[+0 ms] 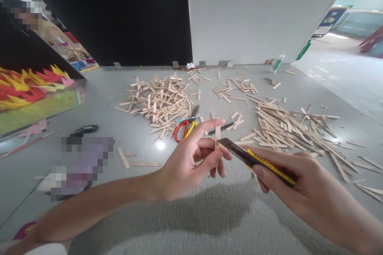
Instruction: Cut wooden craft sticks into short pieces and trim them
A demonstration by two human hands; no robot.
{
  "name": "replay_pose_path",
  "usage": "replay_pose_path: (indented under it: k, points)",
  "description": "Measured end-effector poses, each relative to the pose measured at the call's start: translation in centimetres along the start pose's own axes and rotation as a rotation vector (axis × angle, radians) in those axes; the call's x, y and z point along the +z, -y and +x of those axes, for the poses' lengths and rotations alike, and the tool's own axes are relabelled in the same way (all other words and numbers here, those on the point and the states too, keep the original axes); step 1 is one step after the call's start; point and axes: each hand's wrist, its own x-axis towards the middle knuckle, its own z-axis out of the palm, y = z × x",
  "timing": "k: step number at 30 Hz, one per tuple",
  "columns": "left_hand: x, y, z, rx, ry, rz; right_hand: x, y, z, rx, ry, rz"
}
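My left hand (197, 155) pinches a short wooden craft stick (218, 132) upright between thumb and fingers, its index finger stretched along the top. In my right hand (287, 179) is a utility knife (263, 163) with a yellow and black handle. Its dark blade points left and meets the stick's lower part, close to my left fingertips. Just beyond my left hand lie scissors (181, 129) with red and yellow handles, and a dark pen-like tool (223, 127). Behind them spreads a heap of short cut sticks (161, 99).
Long craft sticks (284, 125) are piled at the right. A glue tube (278, 63) stands by the white panel (254, 16). At left are a box of red and yellow paper shapes (32, 87), keys (86, 128) and a blurred purple item (85, 167). A person (49, 32) is at far left.
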Motion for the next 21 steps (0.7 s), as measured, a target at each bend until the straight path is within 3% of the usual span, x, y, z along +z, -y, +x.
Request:
replay_pose_path:
  k: [15,21]
  points:
    - [0.0,0.8,-0.3,0.160,-0.032,0.243,0.3,0.1,-0.3,-0.035,-0.008,-0.053]
    - [-0.5,1.0,-0.3,0.258,-0.040,0.596,1.3,0.1,-0.7,-0.040,-0.066,-0.083]
